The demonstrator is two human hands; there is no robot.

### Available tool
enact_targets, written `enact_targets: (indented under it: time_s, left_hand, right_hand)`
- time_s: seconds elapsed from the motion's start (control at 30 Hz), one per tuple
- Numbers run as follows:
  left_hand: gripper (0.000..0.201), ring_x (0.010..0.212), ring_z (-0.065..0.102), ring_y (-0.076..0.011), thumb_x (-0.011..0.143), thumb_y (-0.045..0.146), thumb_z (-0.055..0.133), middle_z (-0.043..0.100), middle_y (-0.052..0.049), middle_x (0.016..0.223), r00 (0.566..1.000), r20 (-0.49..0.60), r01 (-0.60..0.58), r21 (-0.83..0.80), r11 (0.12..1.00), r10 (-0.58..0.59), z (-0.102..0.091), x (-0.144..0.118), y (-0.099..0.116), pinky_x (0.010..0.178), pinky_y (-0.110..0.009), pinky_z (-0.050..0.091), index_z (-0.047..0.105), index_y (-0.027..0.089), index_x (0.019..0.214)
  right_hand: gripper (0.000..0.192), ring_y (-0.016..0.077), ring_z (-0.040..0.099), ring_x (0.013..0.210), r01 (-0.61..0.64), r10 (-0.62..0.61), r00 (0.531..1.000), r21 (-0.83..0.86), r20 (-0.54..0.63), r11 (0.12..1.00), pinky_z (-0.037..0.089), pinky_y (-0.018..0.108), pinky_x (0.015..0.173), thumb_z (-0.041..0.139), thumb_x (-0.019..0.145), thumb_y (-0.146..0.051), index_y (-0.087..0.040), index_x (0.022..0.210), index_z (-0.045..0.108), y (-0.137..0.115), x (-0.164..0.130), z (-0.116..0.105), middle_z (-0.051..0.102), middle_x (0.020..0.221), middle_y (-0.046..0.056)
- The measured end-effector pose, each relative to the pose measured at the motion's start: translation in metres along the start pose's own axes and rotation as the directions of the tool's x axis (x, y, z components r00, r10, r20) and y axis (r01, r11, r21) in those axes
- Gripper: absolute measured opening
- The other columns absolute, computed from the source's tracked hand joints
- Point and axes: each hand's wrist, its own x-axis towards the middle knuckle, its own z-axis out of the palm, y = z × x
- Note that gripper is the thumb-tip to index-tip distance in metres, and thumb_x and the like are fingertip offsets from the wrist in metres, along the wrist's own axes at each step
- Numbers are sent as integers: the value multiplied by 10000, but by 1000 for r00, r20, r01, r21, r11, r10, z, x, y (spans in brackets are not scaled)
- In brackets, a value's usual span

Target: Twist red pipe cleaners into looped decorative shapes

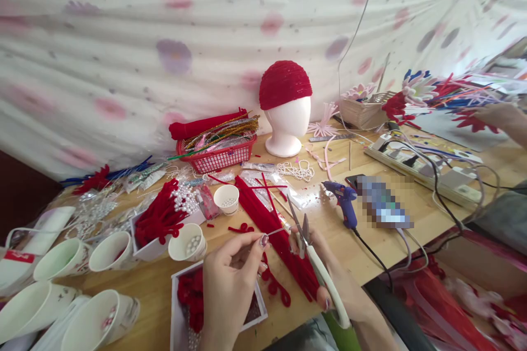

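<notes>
My left hand (234, 279) pinches one end of a thin, pale wire-like strand (275, 231) between thumb and forefinger. The strand runs right, toward my right hand (329, 269), which grips white-handled scissors (319, 263). Their blades are parted and point up and away from me; whether my right fingers also touch the strand is unclear. Below and behind both hands lies a bundle of red fuzzy pipe cleaners (263, 211). A curled red pipe-cleaner piece (278, 288) rests by my left hand. Under that hand, a white box (175, 301) holds red pieces, partly hidden.
Paper cups (187, 252) with beads crowd the left. Behind stand a red basket (222, 156) and a white foam head (284, 126) in a red cap. A blue glue gun (343, 203), phone (382, 203) and power strip (424, 167) lie right. Another person's hand (500, 116) touches red petals.
</notes>
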Motion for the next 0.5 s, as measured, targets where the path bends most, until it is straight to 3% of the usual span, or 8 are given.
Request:
enact_targets:
  time_s: [0.13,0.27,0.37,0.43,0.5]
  left_hand:
    - [100,459,669,-143,741,286,721,742,5,604,998,50,-40,48,998,37,1,-1,-3,469,-196,542,782,207,736]
    - [97,461,685,-166,762,268,701,744,4,601,995,62,-79,85,993,73,1,0,-6,467,-224,558,779,214,743]
    - [103,459,694,-176,789,256,691,741,7,591,991,88,-113,109,988,104,0,2,-10,462,-235,568,775,216,747]
    - [113,459,700,-170,819,224,667,748,10,611,980,107,-183,135,974,169,-2,4,-12,466,-234,580,772,212,778]
    - [139,502,718,-163,846,163,636,770,0,668,934,131,-353,208,912,331,-4,6,-14,506,-224,595,766,202,820]
  right_hand:
    - [976,298,551,1043,-13,13,1000,18,14,1000,453,408,983,673,577,-869,-266,1318,470,3,2,0,553,1113,82]
    - [869,253,530,908,-6,6,1000,-10,11,1000,480,372,859,674,595,-859,-256,1197,503,9,3,0,525,1008,52]
    - [848,236,510,861,-15,15,1000,16,5,1000,474,355,815,668,615,-854,-280,1215,496,9,3,1,519,985,40]
    - [812,232,500,846,-19,19,1000,24,-2,1000,470,352,804,648,662,-840,-288,1238,496,8,3,2,517,984,43]
    - [787,234,496,830,-20,20,1000,9,0,1000,469,357,793,606,697,-845,-280,1237,515,6,3,2,514,964,49]
